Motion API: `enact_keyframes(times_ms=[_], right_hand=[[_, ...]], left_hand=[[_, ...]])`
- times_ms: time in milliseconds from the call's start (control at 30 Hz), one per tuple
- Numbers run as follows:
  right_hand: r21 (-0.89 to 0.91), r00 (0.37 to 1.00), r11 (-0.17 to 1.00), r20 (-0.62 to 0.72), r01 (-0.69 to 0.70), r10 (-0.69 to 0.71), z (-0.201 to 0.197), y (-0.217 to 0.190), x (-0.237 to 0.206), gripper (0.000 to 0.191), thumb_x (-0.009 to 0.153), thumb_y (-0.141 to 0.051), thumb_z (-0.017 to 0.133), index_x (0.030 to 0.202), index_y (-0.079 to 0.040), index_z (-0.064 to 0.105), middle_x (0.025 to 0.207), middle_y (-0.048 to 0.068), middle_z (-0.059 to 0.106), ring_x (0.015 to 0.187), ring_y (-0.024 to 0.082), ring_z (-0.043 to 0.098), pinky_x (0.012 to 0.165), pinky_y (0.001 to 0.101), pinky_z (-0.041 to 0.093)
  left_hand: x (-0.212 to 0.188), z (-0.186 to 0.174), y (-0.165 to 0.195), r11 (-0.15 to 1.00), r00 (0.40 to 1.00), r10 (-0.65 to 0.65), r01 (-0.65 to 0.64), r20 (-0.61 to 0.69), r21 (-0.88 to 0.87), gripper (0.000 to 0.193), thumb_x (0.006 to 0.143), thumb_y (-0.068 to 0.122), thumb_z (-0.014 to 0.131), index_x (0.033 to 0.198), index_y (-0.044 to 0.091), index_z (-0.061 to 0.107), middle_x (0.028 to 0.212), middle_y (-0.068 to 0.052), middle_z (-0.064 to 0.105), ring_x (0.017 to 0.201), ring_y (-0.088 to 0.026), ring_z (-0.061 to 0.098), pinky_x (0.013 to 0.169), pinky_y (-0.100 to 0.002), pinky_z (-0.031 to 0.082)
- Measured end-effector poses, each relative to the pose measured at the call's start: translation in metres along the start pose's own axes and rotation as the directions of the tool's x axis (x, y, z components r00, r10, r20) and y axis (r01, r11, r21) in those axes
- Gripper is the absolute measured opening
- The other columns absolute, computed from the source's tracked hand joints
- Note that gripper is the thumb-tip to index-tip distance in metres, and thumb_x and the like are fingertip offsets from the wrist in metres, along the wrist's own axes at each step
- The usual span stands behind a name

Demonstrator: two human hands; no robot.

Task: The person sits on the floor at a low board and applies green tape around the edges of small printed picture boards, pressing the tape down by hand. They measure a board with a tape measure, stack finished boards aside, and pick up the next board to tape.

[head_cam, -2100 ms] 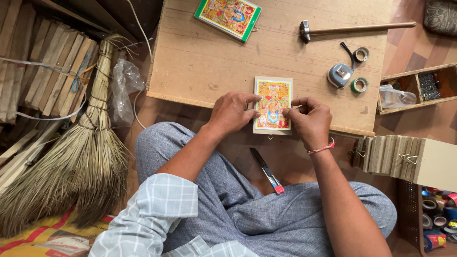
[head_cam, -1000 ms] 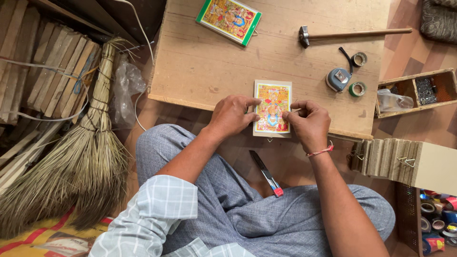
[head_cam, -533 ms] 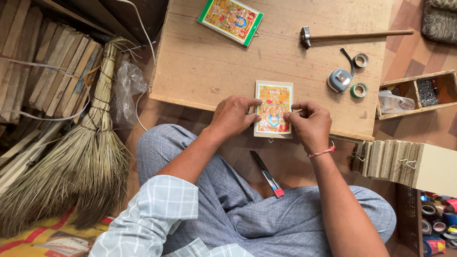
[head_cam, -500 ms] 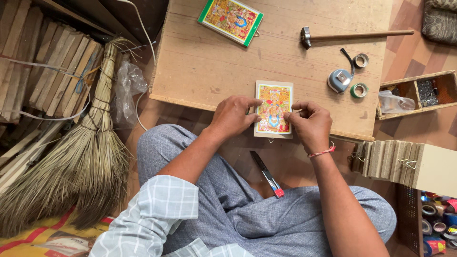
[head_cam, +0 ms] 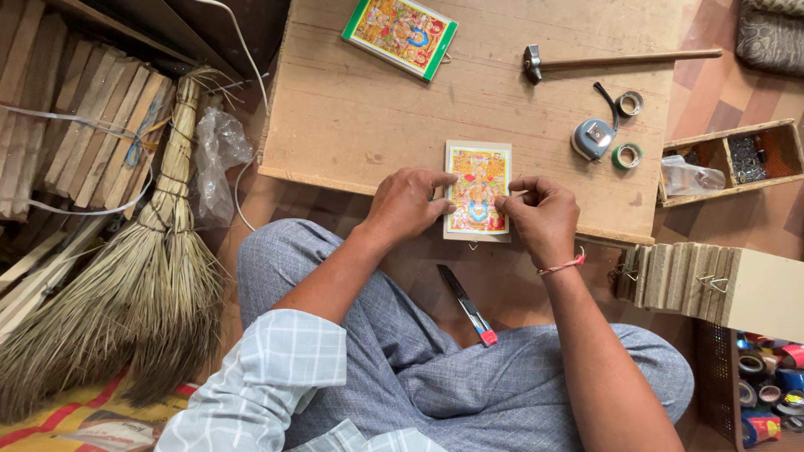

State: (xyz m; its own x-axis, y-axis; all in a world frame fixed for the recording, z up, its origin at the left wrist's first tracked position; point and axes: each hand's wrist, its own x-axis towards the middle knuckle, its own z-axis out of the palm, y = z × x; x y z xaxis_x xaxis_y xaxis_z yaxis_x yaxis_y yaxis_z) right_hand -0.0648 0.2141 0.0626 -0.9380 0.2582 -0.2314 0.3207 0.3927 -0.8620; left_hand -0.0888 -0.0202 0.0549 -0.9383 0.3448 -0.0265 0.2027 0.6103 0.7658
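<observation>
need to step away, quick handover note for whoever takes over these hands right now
Left hand: fingers pressing the left edge of the small picture board.
Right hand: pinching at its right edge.
The board lies flat at the near edge of the wooden table.
Knife on the floor by the knees; hammer and tape rolls farther back.
A second, green-edged picture lies at the far side.

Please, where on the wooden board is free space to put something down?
The wooden board is bare at its left part, between the green-framed picture and the left hand. It is crowded on the right: hammer, tape rolls, right hand on the small picture.
</observation>
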Motion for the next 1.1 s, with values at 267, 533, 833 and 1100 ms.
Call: enact_keyframes(times_ms=[267, 533, 833, 1100], right_hand=[[-0.215, 0.997, 0.976, -0.060, 0.033, -0.047, -0.003, 0.004, 0.001, 0.036, 0.072, -0.014, 0.092, 0.102, -0.002, 0.075, 0.076, 0.003, 0.070, 0.066, 0.008, 0.063, 0.059, 0.0251, 0.052], [-0.250, 1.000, 0.968, -0.027, -0.002, -0.005, -0.006, 0.019, 0.011, 0.039, 0.073, -0.019, 0.093, 0.105, -0.005, 0.076, 0.080, 0.006, 0.073, 0.071, 0.011, 0.067, 0.062, 0.0263, 0.055], [-0.714, 0.711, 0.475, 0.045, 0.515, -0.702, -0.085, 0.011, 0.092, 0.056, 0.072, -0.012, 0.082, 0.125, 0.001, 0.073, 0.124, 0.023, 0.069, 0.111, 0.039, 0.065, 0.100, 0.0442, 0.051], [-0.595, 0.822, 0.676, -0.045, 0.434, -0.567, -0.064, -0.012, 0.078, 0.051, 0.075, -0.022, 0.090, 0.121, -0.006, 0.074, 0.110, 0.015, 0.074, 0.097, 0.025, 0.072, 0.091, 0.0391, 0.058]], left_hand=[[0.003, -0.001, 0.004, 0.999, 0.999, -0.044, 0.044, 0.015, 0.000, 0.043, 0.074, 0.028, 0.085, 0.115, 0.017, 0.078, 0.107, -0.014, 0.075, 0.104, -0.032, 0.069, 0.092, -0.044, 0.053], [0.002, -0.006, 0.013, 0.993, 0.991, -0.117, 0.118, 0.062, -0.008, 0.048, 0.071, 0.031, 0.087, 0.116, 0.017, 0.076, 0.110, -0.014, 0.075, 0.105, -0.032, 0.070, 0.092, -0.044, 0.054], [0.005, -0.005, 0.012, 0.991, 0.989, -0.136, 0.137, 0.050, -0.005, 0.049, 0.072, 0.030, 0.086, 0.118, 0.018, 0.076, 0.107, -0.013, 0.076, 0.104, -0.032, 0.071, 0.092, -0.045, 0.054], [0.006, 0.001, 0.008, 0.997, 0.997, -0.082, 0.082, -0.013, -0.006, 0.048, 0.069, 0.030, 0.088, 0.114, 0.018, 0.077, 0.105, -0.014, 0.076, 0.103, -0.033, 0.071, 0.090, -0.046, 0.054]])
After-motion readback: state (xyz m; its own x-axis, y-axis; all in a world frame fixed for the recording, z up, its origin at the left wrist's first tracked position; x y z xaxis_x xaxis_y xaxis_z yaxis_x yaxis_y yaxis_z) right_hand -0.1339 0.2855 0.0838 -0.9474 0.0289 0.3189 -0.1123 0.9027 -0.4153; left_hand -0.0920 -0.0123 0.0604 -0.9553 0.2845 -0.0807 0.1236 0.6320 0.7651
